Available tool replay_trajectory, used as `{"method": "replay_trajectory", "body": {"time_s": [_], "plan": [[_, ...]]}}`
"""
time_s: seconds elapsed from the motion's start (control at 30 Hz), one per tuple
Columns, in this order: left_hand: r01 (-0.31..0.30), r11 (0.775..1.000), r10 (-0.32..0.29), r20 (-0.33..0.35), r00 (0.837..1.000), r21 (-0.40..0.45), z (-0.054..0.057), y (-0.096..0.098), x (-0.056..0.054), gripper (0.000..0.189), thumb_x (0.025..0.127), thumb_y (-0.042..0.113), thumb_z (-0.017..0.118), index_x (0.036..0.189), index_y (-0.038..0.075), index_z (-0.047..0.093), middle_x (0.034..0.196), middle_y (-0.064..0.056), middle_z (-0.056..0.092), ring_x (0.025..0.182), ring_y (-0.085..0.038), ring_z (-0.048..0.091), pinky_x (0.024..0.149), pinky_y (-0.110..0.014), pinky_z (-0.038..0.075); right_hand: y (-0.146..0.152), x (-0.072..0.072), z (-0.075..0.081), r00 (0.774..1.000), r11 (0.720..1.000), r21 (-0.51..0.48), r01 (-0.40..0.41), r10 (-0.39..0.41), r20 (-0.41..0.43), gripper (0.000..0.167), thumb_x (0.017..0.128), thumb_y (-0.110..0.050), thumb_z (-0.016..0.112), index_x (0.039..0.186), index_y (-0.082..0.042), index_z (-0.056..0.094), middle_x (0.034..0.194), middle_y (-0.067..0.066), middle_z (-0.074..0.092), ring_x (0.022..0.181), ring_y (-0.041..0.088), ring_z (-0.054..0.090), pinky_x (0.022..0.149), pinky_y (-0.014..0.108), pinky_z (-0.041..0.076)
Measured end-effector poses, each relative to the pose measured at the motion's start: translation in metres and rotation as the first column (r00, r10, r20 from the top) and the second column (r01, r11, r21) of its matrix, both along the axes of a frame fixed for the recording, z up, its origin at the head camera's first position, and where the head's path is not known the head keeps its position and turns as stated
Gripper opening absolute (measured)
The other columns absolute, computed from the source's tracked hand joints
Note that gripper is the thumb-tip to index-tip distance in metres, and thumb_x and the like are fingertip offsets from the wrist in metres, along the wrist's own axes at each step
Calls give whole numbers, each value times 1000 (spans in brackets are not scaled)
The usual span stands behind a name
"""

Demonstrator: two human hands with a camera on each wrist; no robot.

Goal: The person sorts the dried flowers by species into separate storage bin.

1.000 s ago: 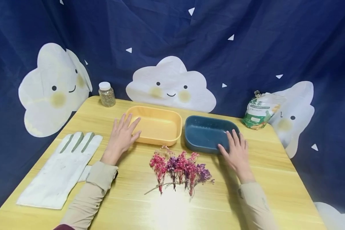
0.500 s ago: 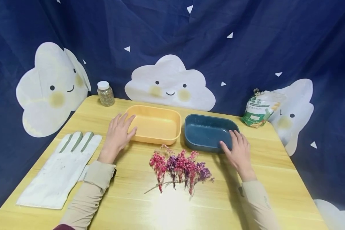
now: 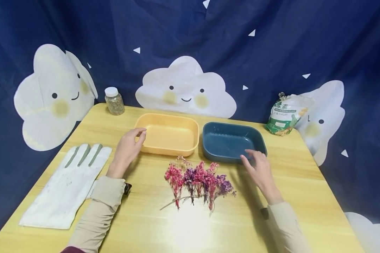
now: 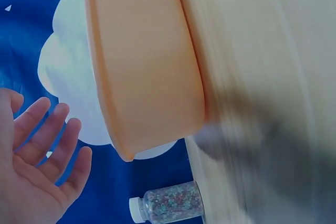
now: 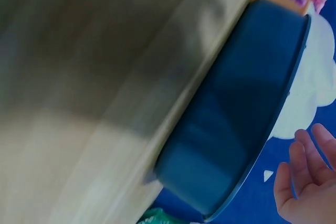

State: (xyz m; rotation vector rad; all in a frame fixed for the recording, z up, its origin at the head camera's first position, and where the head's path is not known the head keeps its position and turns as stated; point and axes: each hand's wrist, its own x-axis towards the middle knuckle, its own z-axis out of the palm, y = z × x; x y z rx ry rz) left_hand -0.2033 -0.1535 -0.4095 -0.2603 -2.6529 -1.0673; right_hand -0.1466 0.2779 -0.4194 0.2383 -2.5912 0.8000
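My left hand (image 3: 127, 151) hovers by the near left corner of a yellow rectangular tub (image 3: 180, 151). The left wrist view has its loosely bent fingers (image 4: 47, 135) apart from the tub's wall, holding nothing. Over the near right side of a dark blue tub (image 3: 221, 158) is my right hand (image 3: 259, 172). Its fingers are slightly bent and hold nothing; the right wrist view shows a gap between them and the blue wall (image 5: 236, 98). Small bunches of pink and purple dried flowers (image 3: 199, 181) lie in front of both tubs, with a thin twig-like strand across their stems.
A white glove (image 3: 61, 193) with grey-green stripes lies at the table's left. The lidded jar (image 3: 115, 103) of small granules stands at the back left. A green and white bag (image 3: 285, 117) stands at the back right. Behind hangs a navy curtain (image 3: 164, 28) with clouds.
My left hand has drawn slightly back and to the left, and its fingers have gone from spread to bent. The right hand has lowered a little, fingers bending too. The tubs and flowers stay put.
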Motion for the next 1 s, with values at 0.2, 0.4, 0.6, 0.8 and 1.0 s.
{"method": "replay_trajectory", "body": {"time_s": [0.2,0.4,0.6,0.8,1.0], "plan": [[-2,994,12,-83,996,112,0,0,-3,40,101,30,44,115,-2,63,106,-22,64,100,-35,57,85,-50,45,-11,15,-3,999,999,-32,-44,43,-13,28,83,-12,72,105,4,65,97,19,65,87,31,55,78,42,42],[-21,974,36,-63,997,224,-5,-4,-7,34,100,22,47,116,-4,62,111,-22,62,101,-33,53,82,-44,45,-21,36,-11,994,994,-35,-106,105,-27,29,76,-7,76,102,4,65,96,16,64,88,28,53,77,38,43],[-68,958,78,-24,997,278,-10,-10,-10,35,99,20,48,121,-5,59,119,-23,58,104,-36,52,88,-46,43,-31,55,-21,983,984,-51,-168,164,-79,35,70,-4,78,101,4,65,96,16,63,89,25,49,79,27,38],[-125,945,120,36,992,301,-13,-13,-14,36,98,19,49,126,-4,56,126,-24,52,111,-36,47,94,-48,41,-40,67,-27,971,973,-51,-227,221,-95,32,70,-8,78,98,1,66,96,12,62,92,23,49,83,25,37],[-157,945,141,78,987,286,-18,-19,-16,37,97,15,51,129,-5,53,129,-26,48,114,-38,44,94,-48,42,-50,75,-34,969,969,-11,-246,246,-19,32,71,-10,78,98,2,65,94,10,61,88,21,49,76,31,45]]}}
